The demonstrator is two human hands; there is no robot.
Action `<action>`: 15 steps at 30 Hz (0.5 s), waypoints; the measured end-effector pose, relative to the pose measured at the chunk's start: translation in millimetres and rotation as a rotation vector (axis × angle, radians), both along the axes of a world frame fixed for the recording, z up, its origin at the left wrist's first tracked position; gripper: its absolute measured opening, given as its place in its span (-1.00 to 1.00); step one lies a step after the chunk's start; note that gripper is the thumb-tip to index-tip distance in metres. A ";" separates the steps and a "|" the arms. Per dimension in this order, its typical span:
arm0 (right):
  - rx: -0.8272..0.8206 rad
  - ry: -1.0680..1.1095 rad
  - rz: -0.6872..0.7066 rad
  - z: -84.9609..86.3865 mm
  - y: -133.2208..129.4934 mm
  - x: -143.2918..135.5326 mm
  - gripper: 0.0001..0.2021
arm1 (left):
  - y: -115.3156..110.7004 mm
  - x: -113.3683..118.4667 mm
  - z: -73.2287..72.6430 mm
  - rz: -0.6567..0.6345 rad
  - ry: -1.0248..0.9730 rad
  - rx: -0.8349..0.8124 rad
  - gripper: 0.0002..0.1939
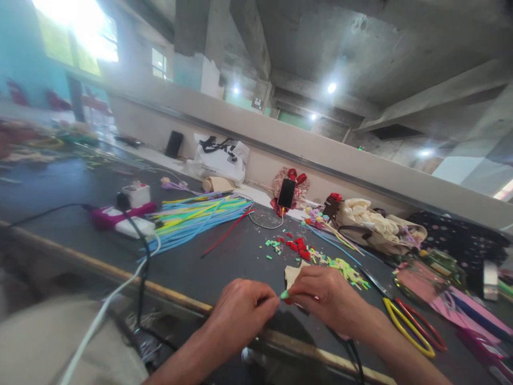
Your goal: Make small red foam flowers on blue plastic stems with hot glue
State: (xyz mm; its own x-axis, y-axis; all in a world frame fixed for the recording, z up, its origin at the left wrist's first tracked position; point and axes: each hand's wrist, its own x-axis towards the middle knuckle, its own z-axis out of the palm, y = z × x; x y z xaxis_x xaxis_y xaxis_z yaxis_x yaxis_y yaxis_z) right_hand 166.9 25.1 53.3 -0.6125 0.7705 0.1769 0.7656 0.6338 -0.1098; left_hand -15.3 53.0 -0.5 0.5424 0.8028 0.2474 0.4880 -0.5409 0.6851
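Observation:
Over the table's front edge, my left hand (247,306) and my right hand (331,295) almost meet. A short light-green piece (284,294), perhaps cut pipe cleaner, shows between the fingertips, pinched by my right hand. My left thumb and forefinger are pressed together beside it; what they hold, if anything, is too small to make out. Partly hidden behind my right hand lies a cream-coloured piece (292,274), with a bit of red below. Just beyond are red cut pieces (298,247) and yellow-green cut pieces (347,271).
Long pipe cleaners (204,216) lie in a bundle at left, near a single red one (228,233). Scissors (411,326) with yellow and red handles lie right of my right forearm. A power strip (130,222) with cables, a propped phone (287,193) and a cloth bag (360,224) stand farther off.

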 end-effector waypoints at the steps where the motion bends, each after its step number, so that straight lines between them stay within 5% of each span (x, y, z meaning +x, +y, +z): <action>1: -0.003 0.014 0.000 1.9 -0.2 0.8 -0.82 | 0.4 -0.2 -0.3 0.006 -0.008 0.001 -0.69; 8: 0.107 0.421 -0.117 7.2 -10.4 12.3 -0.82 | 0.7 -1.6 3.7 0.039 -0.204 -0.034 -0.72; 11: 0.098 0.745 -0.294 -12.1 -17.0 10.5 -0.82 | -0.2 -1.7 6.1 0.051 -0.274 -0.033 -0.73; 15: -0.145 1.180 -0.386 -46.1 -17.1 -8.5 -0.64 | -1.3 -1.3 6.4 0.068 -0.300 -0.017 -0.75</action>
